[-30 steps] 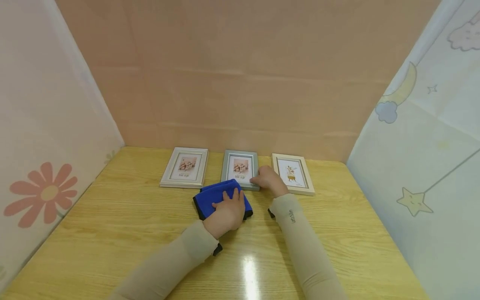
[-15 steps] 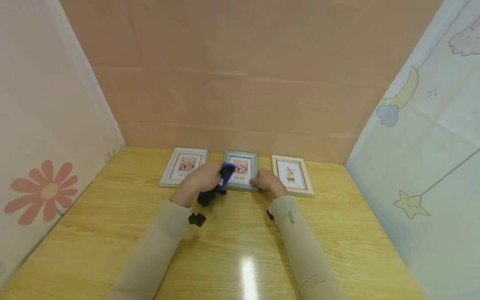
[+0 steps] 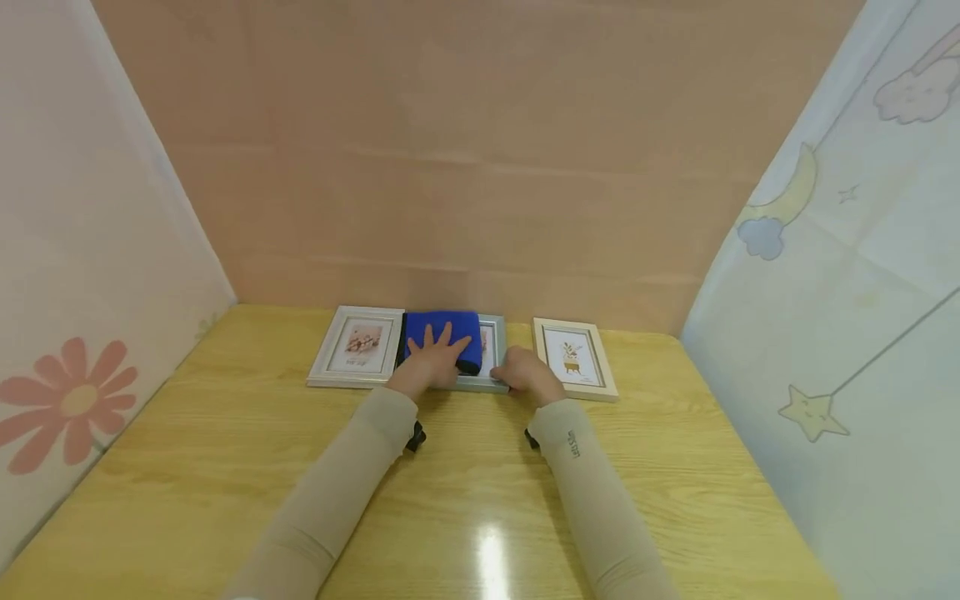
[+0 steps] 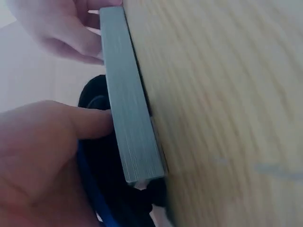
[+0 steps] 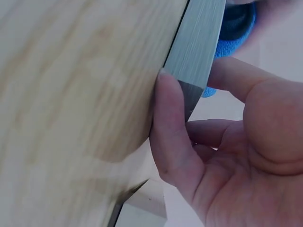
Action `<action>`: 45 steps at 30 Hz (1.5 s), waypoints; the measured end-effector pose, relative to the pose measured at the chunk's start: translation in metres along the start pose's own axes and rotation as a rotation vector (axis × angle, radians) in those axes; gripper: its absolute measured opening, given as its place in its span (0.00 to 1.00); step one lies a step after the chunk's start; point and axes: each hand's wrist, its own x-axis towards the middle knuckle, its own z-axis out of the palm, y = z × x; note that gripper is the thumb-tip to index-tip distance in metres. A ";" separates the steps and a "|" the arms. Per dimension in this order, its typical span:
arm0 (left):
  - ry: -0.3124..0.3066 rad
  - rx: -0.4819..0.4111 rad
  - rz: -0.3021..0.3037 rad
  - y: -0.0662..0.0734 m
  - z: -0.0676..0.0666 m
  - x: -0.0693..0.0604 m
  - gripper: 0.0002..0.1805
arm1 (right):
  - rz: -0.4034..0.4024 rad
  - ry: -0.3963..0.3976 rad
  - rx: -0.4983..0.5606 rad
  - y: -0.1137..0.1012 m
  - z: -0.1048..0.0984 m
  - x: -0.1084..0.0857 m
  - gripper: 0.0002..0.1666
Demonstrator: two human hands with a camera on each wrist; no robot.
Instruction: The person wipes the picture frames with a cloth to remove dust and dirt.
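Note:
A folded blue cloth (image 3: 467, 328) with black edging covers much of the middle picture frame (image 3: 498, 333), which has a grey-green border. On the cloth rests my left hand (image 3: 431, 362), its fingers spread. My right hand (image 3: 529, 372) grips that frame's near right corner. The right wrist view shows the thumb and fingers on either side of the brushed grey frame edge (image 5: 199, 45). In the left wrist view my left thumb lies against the frame's side (image 4: 128, 94), with black and blue cloth behind it. Most of the picture is hidden.
Close to the cloth on the left lies a white picture frame (image 3: 325, 367). A cream picture frame (image 3: 604, 358) lies to the right, beside my right hand. The wooden table (image 3: 480, 467) meets a brown backdrop (image 3: 480, 208) behind the frames.
My left hand has lifted the cloth from the table in front, carried it bunched, and laid it over the middle frame, fingers now spread. The right hand has stayed at the frame's corner.

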 end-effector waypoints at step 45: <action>-0.117 -0.156 0.012 -0.021 -0.013 0.028 0.36 | 0.171 0.093 -0.059 -0.020 0.003 -0.008 0.13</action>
